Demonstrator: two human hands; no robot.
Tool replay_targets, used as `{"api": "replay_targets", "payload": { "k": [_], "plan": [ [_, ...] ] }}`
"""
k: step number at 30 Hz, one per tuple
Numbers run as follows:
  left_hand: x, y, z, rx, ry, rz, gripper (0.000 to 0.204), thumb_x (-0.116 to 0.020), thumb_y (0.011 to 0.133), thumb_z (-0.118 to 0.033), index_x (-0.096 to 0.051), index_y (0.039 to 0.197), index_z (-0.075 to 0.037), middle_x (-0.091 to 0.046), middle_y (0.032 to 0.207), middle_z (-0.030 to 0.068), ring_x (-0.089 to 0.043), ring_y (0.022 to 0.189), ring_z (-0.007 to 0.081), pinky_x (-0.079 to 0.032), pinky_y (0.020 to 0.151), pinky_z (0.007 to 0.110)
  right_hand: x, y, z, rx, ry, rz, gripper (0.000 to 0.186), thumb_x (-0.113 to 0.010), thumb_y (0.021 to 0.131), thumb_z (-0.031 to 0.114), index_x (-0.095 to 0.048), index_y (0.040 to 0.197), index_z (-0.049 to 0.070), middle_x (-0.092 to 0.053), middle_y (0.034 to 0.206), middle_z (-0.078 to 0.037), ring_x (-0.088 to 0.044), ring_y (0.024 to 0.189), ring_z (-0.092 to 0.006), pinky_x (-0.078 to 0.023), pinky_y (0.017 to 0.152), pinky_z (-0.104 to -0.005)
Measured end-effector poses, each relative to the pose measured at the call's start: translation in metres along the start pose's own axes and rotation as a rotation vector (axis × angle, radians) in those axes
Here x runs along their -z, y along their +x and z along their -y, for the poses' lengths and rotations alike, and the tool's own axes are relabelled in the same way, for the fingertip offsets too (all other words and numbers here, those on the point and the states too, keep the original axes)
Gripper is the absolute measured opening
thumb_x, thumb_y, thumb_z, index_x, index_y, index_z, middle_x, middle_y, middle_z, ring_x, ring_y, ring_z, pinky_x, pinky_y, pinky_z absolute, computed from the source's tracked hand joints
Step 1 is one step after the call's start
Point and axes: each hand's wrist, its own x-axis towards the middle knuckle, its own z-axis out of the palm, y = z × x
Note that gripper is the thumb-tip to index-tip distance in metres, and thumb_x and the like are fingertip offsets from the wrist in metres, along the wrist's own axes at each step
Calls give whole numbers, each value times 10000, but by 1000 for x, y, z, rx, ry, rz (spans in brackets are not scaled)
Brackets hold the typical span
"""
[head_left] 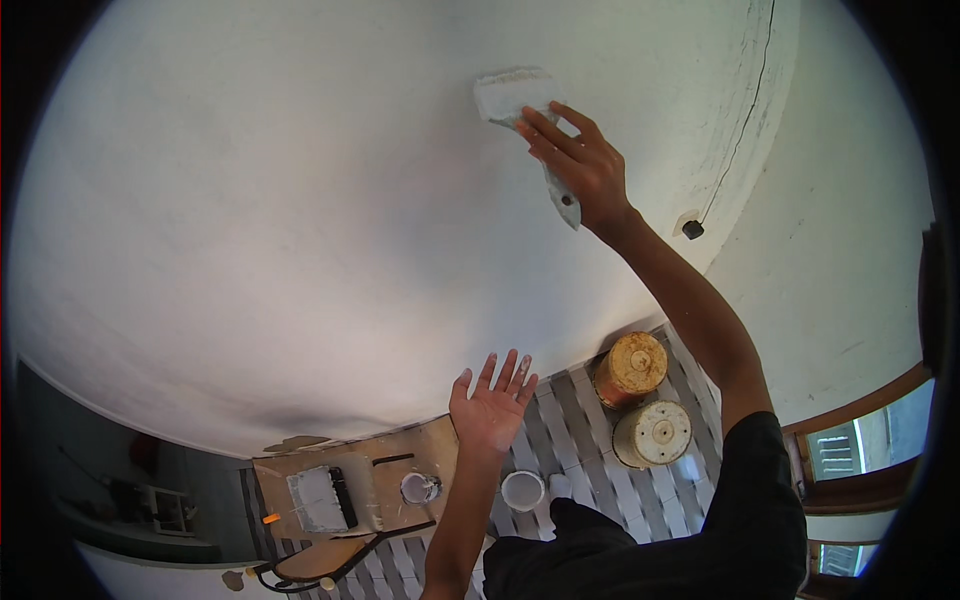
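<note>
Right hand clenched on wide white-coated flat paintbrush, bristles against white plastered wall, handle axis running down-right through grip; left hand spread empty, well below brush

A: Look at that wall: matt white plaster, mostly smooth, with a hairline crack near the right and faint grubby scuffs.

B: And the brush in the right hand? Wide bristles caked pale with paint, the handle dull and smeared grey-white.

A: The left hand is bare, palm open, whitish dust on the fingertips.

B: Down below, two drums with crusted lids, one rusty ochre, one chalky cream, both rough.

A: Plus a plywood board, raw and splattered, and the floor in grey-and-white tile, a slight sheen.

B: A small white pot looks like smooth plastic.
</note>
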Motion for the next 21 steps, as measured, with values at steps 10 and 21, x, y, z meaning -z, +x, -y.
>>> {"api": "replay_targets", "payload": {
  "k": [10, 21],
  "plan": [
    [28, 8, -8, -26, -14, -61, 399, -473, 917, -328, -477, 1185, -33, -495, 1321, 222, -454, 1281, 410, -377, 1049, 574, -18, -30, 3, 13, -67, 90, 447, -773, 693, 48, -704, 1121, 158, -685, 1163, 12, -616, 1117, -217, -585, 707, -291],
    [41, 17, -18, -22, -28, -62, 400, -468, 923, -319, -481, 1196, -27, -484, 1336, 219, -419, 1311, 412, -344, 1077, 583, -37, -8, -3, 21, -103, -44, 388, -730, 775, 109, -684, 1153, 184, -670, 1192, 42, -598, 1149, -220, -587, 671, -292]
  ]
}}
